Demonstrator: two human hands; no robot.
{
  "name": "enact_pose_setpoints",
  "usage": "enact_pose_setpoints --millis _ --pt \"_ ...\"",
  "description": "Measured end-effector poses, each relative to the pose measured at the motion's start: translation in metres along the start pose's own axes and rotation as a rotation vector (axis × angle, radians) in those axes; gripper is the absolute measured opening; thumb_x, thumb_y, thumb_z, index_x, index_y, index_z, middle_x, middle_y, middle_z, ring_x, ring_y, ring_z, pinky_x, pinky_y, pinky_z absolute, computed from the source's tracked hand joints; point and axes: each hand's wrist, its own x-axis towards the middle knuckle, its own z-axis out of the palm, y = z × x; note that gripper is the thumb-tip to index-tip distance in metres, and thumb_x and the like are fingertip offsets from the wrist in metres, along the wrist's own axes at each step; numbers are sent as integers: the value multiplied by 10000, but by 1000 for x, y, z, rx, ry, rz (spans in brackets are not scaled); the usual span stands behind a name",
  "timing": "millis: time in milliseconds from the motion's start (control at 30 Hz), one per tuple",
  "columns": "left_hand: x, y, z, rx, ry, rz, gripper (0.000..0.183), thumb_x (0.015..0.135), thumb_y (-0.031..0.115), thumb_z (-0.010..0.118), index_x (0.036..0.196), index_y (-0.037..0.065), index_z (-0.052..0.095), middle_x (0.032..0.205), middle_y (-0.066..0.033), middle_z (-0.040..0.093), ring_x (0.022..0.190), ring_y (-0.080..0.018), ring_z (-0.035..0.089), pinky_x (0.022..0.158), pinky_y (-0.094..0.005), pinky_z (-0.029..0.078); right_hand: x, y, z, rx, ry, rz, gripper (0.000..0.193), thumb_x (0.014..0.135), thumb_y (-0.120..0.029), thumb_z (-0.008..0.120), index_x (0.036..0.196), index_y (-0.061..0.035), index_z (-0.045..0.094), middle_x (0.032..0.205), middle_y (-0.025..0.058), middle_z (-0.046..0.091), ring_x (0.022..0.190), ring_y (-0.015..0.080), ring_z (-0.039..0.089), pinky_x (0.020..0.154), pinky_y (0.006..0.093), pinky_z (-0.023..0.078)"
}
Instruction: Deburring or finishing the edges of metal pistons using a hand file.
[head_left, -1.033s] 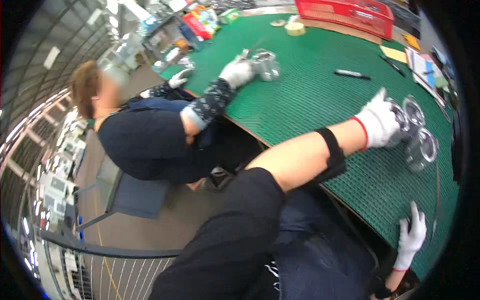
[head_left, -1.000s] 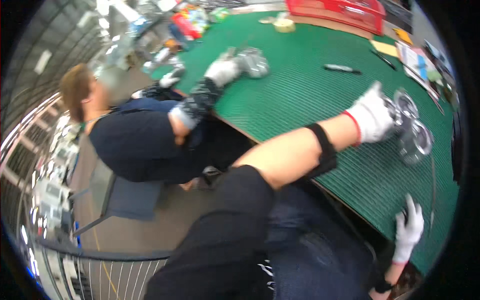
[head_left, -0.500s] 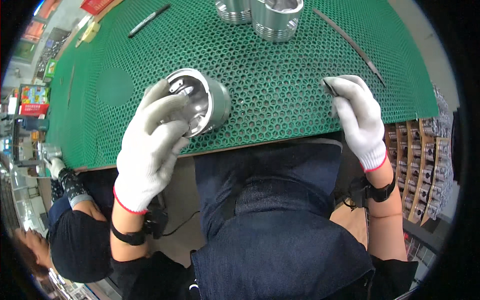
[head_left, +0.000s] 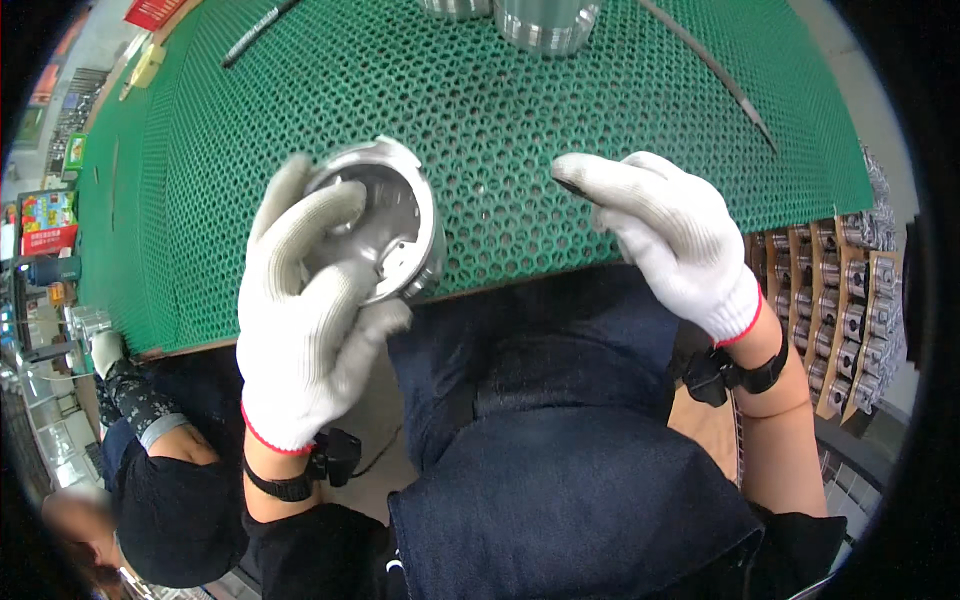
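Note:
A silvery metal piston [head_left: 425, 225] is tipped at the near edge of the green mat, its hollow end turned toward my left hand [head_left: 305, 310]. That hand, in a white knitted glove with red cuff trim, grips the piston with fingers over its rim and reaching into the hollow. My right hand [head_left: 670, 230], gloved the same way, hovers right of the piston, apart from it. Its fingers are stretched out and the thumb stands off below them. A dark patch shows under the fingertips; whether it is a stain or a small object cannot be made out.
Two more pistons [head_left: 548, 30] stand at the far edge of view on the perforated green mat [head_left: 500, 130]. A thin file-like strip [head_left: 715, 70] lies far right, a marker pen [head_left: 258, 35] far left. Racked pistons [head_left: 830, 310] stand right; another person [head_left: 170, 480] sits left.
My right hand has moved left toward the piston. The piston has turned so its hollow faces me more, with my left fingers still on it. The view has shifted slightly.

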Motion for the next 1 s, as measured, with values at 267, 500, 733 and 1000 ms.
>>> enact_pose_setpoints --millis 267,500,733,1000 --pt "44 8 38 -220 290 -151 92 760 47 634 846 13 635 872 -149 565 789 -283 572 727 -356 478 10 18 11 -540 74 -345 377 774 -126 597 1144 -194 627 687 29 500 536 200 574 462 329 459" --pt "6 50 40 -48 273 -18 183 722 62 646 899 21 624 819 -90 546 792 -270 558 766 -399 459 -11 -22 16 -499 -131 -18 295 823 -177 623 1117 -155 624 742 62 563 572 216 621 503 318 502" --pt "-3 51 46 -54 278 160 300 745 330 756 916 112 640 823 -34 538 819 -254 567 854 -478 471 -21 -16 -7 638 -309 833 347 914 -165 516 1227 -70 635 741 7 626 534 33 523 462 185 433" --pt "5 60 34 -46 205 185 302 779 296 709 920 35 651 849 -92 560 849 -302 581 915 -515 461 -41 -12 -4 723 -180 809 324 922 -143 518 1214 -58 632 740 19 633 490 28 506 432 185 422"
